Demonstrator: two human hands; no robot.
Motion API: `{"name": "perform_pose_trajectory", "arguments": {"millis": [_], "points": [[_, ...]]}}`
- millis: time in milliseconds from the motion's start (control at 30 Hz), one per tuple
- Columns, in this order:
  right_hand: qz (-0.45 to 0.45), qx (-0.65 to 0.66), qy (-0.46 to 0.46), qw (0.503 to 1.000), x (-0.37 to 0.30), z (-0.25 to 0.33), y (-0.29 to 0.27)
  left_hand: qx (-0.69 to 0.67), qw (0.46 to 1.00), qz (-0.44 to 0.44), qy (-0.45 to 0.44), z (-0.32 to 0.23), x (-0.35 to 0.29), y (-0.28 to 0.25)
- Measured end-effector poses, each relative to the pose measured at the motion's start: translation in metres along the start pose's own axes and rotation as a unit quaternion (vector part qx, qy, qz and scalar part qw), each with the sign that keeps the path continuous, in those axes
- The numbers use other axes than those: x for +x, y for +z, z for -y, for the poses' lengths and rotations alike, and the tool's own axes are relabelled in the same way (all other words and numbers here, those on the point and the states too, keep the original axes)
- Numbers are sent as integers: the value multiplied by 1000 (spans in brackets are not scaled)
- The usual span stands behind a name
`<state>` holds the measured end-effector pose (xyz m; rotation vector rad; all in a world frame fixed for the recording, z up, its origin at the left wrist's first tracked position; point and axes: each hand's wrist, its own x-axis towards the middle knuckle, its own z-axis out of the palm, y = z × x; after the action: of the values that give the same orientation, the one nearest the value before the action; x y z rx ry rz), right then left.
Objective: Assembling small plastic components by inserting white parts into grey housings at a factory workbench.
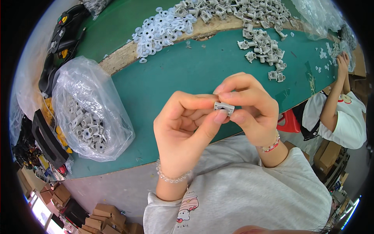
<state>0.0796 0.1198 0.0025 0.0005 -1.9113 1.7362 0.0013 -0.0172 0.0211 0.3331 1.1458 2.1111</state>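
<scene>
While the loose washers (157,35) and grey fittings (265,48) sit farther back on the bench (156,84), one grey part (228,106) is held up over the near side, fingers of the left hand (181,128) and right hand (257,107) both clamped on it. Looks like the fitting-by-hand step tbh, can't tell if a washer's seated. Next move probably calls for a steady pinch and even thumb pressure.

Left hand (180,130) and right hand (255,107) hold gray part (229,107).
</scene>
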Motion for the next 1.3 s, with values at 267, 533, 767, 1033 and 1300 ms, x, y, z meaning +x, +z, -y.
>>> {"name": "perform_pose_trajectory", "arguments": {"millis": [267,533,767,1033,1300], "points": [[90,-132,-36,987,17,10,-9,38,999,-15,33,0,-4,-10],[68,-460,-179,867,89,3,-21,558,664,-351,353,-74,-19,-68],[113,-545,-228,799,114,-35,-12,611,643,-298,354,-54,-16,-60],[129,-532,-149,824,107,-27,-35,561,750,-42,348,-4,20,1],[-50,-363,53,929,44,14,-105,601,755,55,255,38,39,47]]}}
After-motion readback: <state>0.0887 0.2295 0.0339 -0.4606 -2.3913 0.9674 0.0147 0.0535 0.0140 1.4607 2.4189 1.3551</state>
